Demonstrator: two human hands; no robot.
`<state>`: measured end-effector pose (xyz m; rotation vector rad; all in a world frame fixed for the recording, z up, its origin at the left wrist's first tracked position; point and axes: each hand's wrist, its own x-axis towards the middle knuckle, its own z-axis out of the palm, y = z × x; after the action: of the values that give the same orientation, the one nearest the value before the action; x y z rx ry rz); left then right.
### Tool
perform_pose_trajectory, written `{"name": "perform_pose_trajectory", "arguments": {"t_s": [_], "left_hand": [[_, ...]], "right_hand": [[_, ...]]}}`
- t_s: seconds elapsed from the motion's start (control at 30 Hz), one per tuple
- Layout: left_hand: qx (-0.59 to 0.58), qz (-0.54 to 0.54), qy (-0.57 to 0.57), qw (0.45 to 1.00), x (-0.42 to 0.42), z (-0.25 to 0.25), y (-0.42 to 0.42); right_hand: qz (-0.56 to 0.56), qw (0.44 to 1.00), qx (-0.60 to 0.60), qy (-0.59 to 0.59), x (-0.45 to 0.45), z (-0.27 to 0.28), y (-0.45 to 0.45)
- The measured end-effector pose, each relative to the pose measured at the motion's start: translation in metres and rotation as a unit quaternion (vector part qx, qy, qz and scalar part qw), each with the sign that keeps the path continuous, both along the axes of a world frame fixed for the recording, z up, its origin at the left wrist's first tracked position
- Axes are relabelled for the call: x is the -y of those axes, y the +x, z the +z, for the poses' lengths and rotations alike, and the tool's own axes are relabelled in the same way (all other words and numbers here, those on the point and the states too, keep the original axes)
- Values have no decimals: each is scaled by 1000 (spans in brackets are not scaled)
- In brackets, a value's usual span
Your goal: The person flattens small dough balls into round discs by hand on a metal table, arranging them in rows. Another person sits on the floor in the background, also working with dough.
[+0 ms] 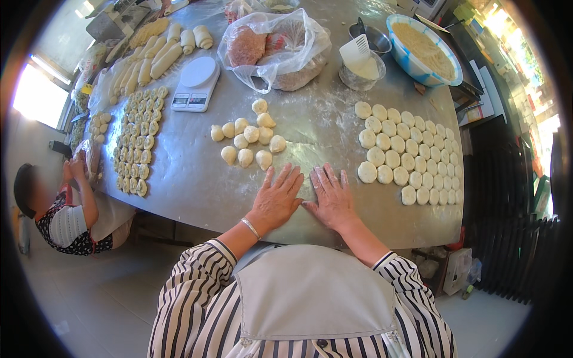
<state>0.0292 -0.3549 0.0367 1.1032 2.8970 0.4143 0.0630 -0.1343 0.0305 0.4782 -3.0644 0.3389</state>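
Observation:
My left hand (278, 195) and my right hand (330, 195) rest palm down on the metal table (295, 226), thumbs almost touching. Both have their fingers somewhat apart, and I see nothing held in either; what lies beneath the palms is hidden. Just beyond my left fingertips sits a loose cluster of round dough balls (245, 157), some with pinched tips. To the right of my right hand, rows of flattened dough rounds (407, 162) cover the table up to its right edge.
Farther back are a kitchen scale (195, 85), a plastic bag of meat filling (245, 47), a tub with a white scoop (363, 74) and a blue-white basin (394, 53). Dough rolls (166, 58) and small filled pieces (134, 143) lie left, near a seated person (71, 219).

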Motion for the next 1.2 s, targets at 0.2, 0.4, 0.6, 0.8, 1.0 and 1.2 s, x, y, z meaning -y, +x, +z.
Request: {"name": "perform_pose_trajectory", "arguments": {"t_s": [0.2,0.4,0.6,0.8,1.0,1.2], "left_hand": [[9,12,10,1000,-1,-10,0],[-14,20,52,998,10,-10,-2],[274,244,135,920,33,36,-7],[403,209,82,887,30,41,-15],[81,0,154,985,34,44,19],[148,176,239,943,14,24,-3]], "right_hand": [[-5,1000,20,17,-1,-6,-1],[5,999,37,-28,1,0,-5],[-90,993,41,-58,-36,4,11],[-178,942,247,-144,-23,49,16],[17,996,0,-92,-32,27,44],[-104,984,-90,-111,-17,17,19]]}}
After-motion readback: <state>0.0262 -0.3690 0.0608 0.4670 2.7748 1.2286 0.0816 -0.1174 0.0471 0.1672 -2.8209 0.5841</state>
